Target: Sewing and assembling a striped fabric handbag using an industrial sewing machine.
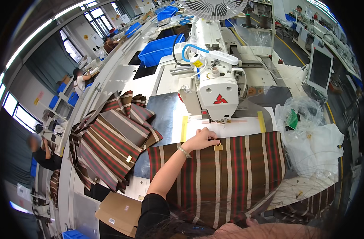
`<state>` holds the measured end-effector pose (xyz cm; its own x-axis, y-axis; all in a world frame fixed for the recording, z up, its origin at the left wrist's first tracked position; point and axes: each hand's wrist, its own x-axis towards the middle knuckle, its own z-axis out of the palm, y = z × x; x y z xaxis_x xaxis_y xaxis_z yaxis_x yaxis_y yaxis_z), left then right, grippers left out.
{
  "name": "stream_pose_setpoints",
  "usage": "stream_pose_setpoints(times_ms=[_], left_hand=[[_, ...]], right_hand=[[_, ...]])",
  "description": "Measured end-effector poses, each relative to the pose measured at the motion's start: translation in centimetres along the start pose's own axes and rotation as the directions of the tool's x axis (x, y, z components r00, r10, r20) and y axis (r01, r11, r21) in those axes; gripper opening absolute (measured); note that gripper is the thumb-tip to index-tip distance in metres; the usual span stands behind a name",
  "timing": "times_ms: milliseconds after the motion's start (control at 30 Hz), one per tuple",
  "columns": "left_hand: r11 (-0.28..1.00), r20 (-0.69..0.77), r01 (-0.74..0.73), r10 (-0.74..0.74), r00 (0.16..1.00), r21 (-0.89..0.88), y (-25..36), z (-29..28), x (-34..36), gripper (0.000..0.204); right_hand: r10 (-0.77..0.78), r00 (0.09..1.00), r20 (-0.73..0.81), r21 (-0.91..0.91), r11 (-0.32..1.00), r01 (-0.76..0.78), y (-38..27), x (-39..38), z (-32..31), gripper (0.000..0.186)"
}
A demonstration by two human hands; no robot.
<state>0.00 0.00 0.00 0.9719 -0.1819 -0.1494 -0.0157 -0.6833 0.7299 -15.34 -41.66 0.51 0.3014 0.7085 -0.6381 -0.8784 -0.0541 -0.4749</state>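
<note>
A striped fabric panel [249, 167] in brown, red, green and cream lies across the machine's front, its top edge below the white needle head [218, 95]. My left hand [202, 140] rests at that top edge, its fingers closed on a small gold metal piece [218, 147] on the fabric. My right hand [249, 225] is at the panel's bottom edge, largely hidden by hair, so its grip is unclear. A white sheet with yellow tape strips [261, 121] lies under the needle head.
Striped panels [114, 139] are piled at left above flat cardboard [118, 213]. A blue bin [158, 51] stands behind. Clear plastic bags [309, 147] and a screen [317, 67] are at right. Several co-workers, including one in black [46, 153], work farther off.
</note>
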Motion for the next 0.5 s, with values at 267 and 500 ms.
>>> stream_pose_setpoints(times_ms=[267, 500], left_hand=[[0.999, -0.014, -0.033, 0.033, 0.999, 0.014, 0.3, -0.3, -0.9, 0.021], [0.997, -0.037, -0.037, 0.040, 0.999, 0.071, 0.5, -0.1, -0.7, 0.021]], right_hand=[[0.010, 0.995, -0.104, -0.148, 0.989, -0.025, 2.5, 1.2, 0.2, 0.065], [0.003, 0.981, -0.196, -0.296, 0.953, -0.062, 4.5, 3.9, -1.3, 0.059]])
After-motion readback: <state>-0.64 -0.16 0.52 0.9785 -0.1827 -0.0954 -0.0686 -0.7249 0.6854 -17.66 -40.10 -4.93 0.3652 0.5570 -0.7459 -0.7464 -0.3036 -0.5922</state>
